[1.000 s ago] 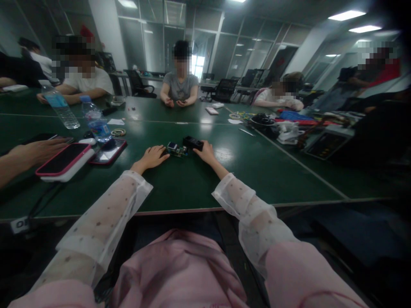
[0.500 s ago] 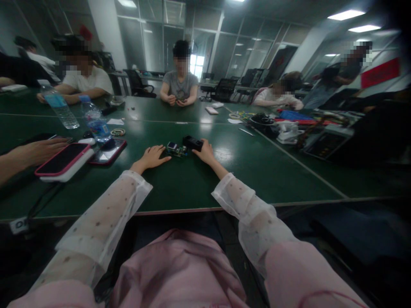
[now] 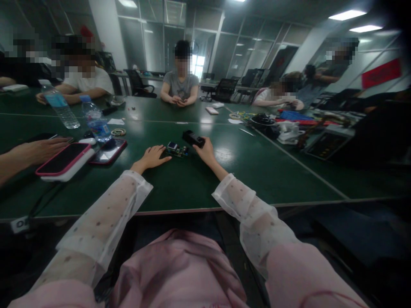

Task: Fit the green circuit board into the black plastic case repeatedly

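Note:
A small green circuit board with a little screen (image 3: 176, 149) lies on the green table (image 3: 167, 184) between my hands. My left hand (image 3: 152, 158) rests on the table just left of the board, fingers spread and holding nothing. To the right, my right hand (image 3: 206, 150) grips the near end of a black box-shaped object (image 3: 192, 139). That object sits behind and to the right of the board, slanting away to the left, with a gap between the two.
At left are phones (image 3: 64, 159) (image 3: 108, 151), two bottles (image 3: 59, 104) (image 3: 95, 119), a tape roll (image 3: 118, 132) and another person's hand (image 3: 41, 151). A pen (image 3: 246, 132), cables and a metal-cased device (image 3: 329, 143) are at right. People sit across the table.
The black object has turned, its near end now closer to me and farther from the board. My right hand has shifted slightly with it. My left hand has not moved.

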A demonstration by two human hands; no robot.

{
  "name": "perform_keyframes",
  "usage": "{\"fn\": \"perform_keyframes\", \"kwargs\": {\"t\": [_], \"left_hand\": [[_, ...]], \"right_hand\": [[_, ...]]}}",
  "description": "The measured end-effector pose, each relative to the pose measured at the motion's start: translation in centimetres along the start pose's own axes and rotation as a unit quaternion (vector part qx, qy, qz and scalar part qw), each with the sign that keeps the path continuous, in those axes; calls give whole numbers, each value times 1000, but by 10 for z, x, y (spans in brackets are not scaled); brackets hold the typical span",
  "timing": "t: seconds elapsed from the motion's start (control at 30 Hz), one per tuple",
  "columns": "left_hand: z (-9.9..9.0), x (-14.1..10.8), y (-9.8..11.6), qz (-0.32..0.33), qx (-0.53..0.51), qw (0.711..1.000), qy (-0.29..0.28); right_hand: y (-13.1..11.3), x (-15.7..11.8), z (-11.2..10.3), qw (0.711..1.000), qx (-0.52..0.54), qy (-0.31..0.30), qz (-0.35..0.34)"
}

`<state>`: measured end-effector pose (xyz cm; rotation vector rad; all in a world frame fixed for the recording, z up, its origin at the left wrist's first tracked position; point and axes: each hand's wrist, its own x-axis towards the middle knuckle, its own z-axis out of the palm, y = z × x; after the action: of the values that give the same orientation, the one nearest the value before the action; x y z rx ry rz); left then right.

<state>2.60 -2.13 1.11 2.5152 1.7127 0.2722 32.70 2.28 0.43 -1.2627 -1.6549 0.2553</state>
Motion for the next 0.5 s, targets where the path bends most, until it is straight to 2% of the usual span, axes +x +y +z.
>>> {"fn": "perform_keyframes", "kwargs": {"t": [0.1,0.27,0.37,0.5], "left_hand": [[0,0,1,-5,5,1000,6],[1,0,1,-8,10,1000,4],[4,1,-1,-6,16,1000,13],[6,2,-3,-1,16,1000,18]], "right_hand": [[-16,-4,0,995,81,5,-53],[-38,-15,3,985,122,-70,-103],[-40,-18,5,979,125,-118,-106],[-35,-17,4,978,123,-130,-110]]}}
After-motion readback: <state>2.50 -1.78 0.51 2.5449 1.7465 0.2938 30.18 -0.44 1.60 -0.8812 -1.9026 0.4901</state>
